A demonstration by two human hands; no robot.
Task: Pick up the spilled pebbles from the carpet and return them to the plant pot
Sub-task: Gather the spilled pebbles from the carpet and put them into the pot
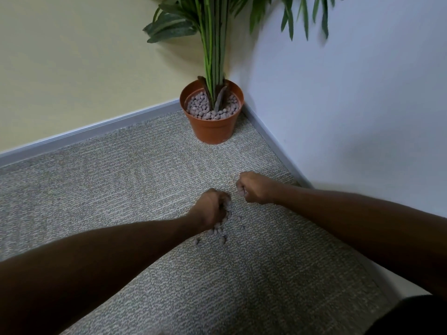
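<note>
Several greyish pebbles (pixel 221 234) lie spilled on the grey carpet (pixel 121 184) in the middle of the view. My left hand (pixel 211 210) is down on the pile, fingers curled around a clump of pebbles. My right hand (pixel 255 187) is a closed fist just to the right and slightly farther, with pebbles showing between its fingers. The orange plant pot (pixel 212 129) stands in the room corner beyond both hands, its top filled with more pebbles (pixel 202 107) around green stems.
A cream wall with a grey skirting board (pixel 92 131) runs along the left, and a white wall (pixel 350 105) along the right. Plant leaves (pixel 174 22) hang over the pot. Bare carpet lies between my hands and the pot.
</note>
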